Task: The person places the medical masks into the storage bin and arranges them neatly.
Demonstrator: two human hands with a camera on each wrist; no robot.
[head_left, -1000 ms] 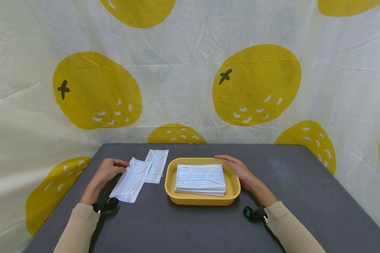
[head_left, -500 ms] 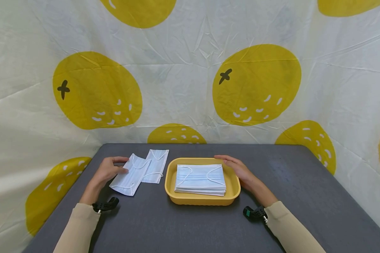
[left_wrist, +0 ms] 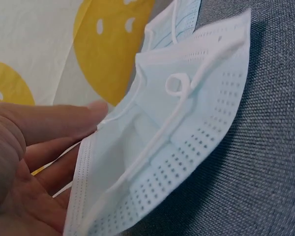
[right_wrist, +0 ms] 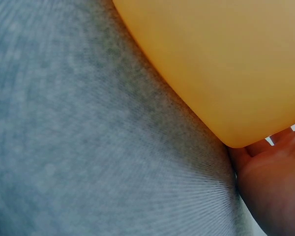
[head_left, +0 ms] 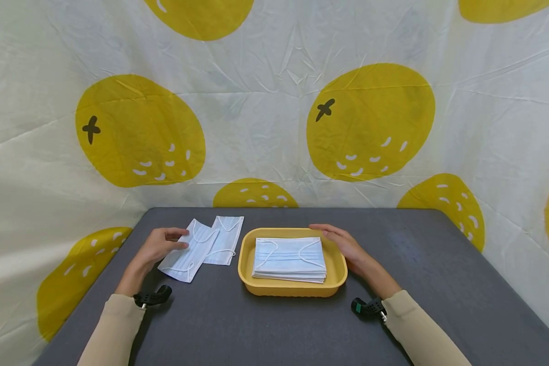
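Observation:
My left hand [head_left: 166,242] pinches the left edge of a light-blue face mask [head_left: 186,252], thumb on top and fingers under it, as the left wrist view shows: hand [left_wrist: 44,142], mask [left_wrist: 177,142]. The mask's far corner overlaps a second mask [head_left: 226,238] lying flat on the table. A yellow tray [head_left: 293,291] holds a neat stack of masks [head_left: 289,259]. My right hand [head_left: 340,243] rests with straight fingers along the tray's right rim; in the right wrist view the palm [right_wrist: 275,187] touches the tray wall [right_wrist: 211,64].
The dark grey table [head_left: 439,284] runs wide to the right and towards me. A white cloth with yellow fruit prints [head_left: 274,117] hangs close behind it and to both sides. Small black wrist cameras [head_left: 151,297] sit near both sleeves.
My left hand has slid the held mask away from me and slightly right, so it now overlaps the second mask. The right hand and tray have not moved.

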